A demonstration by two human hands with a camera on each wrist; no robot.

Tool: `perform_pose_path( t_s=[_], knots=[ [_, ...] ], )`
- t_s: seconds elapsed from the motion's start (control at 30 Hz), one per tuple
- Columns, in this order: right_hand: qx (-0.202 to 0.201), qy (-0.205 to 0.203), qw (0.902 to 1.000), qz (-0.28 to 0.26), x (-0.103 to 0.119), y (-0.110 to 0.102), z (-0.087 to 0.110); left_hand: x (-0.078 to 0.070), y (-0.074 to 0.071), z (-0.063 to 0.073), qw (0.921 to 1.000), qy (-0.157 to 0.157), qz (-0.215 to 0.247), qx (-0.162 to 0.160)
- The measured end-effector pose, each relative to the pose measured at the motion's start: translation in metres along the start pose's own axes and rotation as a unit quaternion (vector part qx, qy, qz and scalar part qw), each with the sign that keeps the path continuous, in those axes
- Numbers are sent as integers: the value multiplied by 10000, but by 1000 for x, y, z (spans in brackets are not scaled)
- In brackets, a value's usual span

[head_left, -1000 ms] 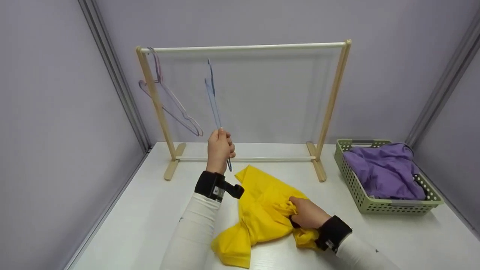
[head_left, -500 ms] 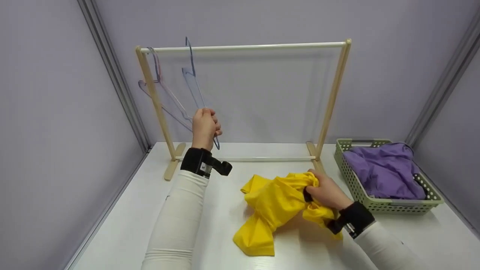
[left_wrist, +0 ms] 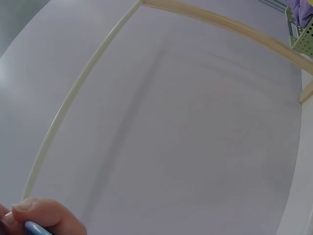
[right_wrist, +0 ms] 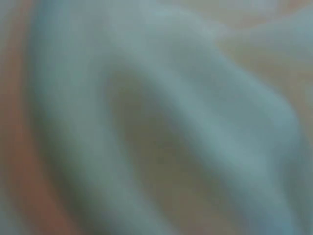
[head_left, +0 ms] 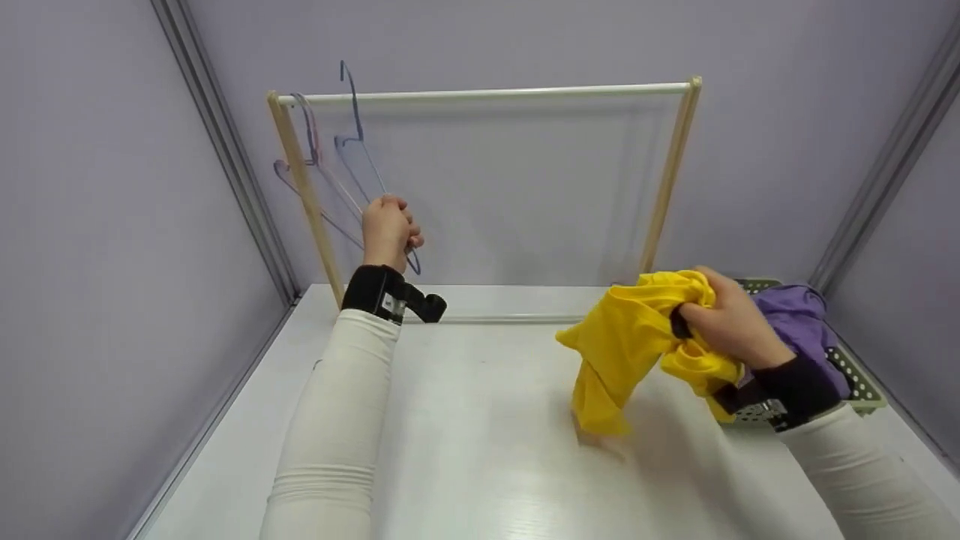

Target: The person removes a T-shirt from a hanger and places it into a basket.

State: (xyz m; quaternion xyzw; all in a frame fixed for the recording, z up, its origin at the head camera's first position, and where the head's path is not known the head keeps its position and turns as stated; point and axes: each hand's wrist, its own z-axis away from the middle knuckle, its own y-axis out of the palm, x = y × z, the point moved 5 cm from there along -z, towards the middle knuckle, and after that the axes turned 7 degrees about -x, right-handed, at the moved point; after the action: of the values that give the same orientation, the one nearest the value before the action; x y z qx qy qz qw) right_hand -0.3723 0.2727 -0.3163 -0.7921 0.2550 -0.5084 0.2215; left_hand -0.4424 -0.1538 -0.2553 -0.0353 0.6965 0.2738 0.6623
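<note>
My left hand (head_left: 390, 229) grips a blue clothes hanger (head_left: 376, 166) near the left end of the rack. The hanger's hook rises above the white top rail (head_left: 487, 94); whether it touches the rail I cannot tell. In the left wrist view, my fingers (left_wrist: 49, 215) curl round a bit of blue hanger. On the right, my right hand (head_left: 731, 319) holds a bunched yellow garment (head_left: 626, 341) up off the table, partly in front of the basket. The right wrist view is blurred by cloth close to the lens.
Two hangers, one pink and one purplish (head_left: 304, 131), hang at the rail's left end. A green perforated basket (head_left: 862, 390) with a purple garment (head_left: 799, 322) stands at the right. The rack's wooden posts (head_left: 670, 172) rise from the white table (head_left: 465, 450).
My left hand has carried the blue hanger up and left toward the rail. My right hand has lifted the yellow garment off the table and moved it right, toward the basket.
</note>
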Motion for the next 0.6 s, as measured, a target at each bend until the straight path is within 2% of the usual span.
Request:
perform_pose_path(
  t_s=[0.13,0.3,0.43,0.6],
  knots=[
    [-329,65,9994,-59,0,-30,-9,-7,-2,-8,9988,-253,414,-17],
    [-990,365,9940,-289,-1,-72,-24,-10,-6,-19,9963,-529,678,78],
    [-1656,570,9834,-474,0,-100,-32,-8,-9,-26,9946,-674,751,228],
    [-2520,896,9616,-609,-7,-127,-41,-4,-16,-33,9935,-750,785,354]
  ],
)
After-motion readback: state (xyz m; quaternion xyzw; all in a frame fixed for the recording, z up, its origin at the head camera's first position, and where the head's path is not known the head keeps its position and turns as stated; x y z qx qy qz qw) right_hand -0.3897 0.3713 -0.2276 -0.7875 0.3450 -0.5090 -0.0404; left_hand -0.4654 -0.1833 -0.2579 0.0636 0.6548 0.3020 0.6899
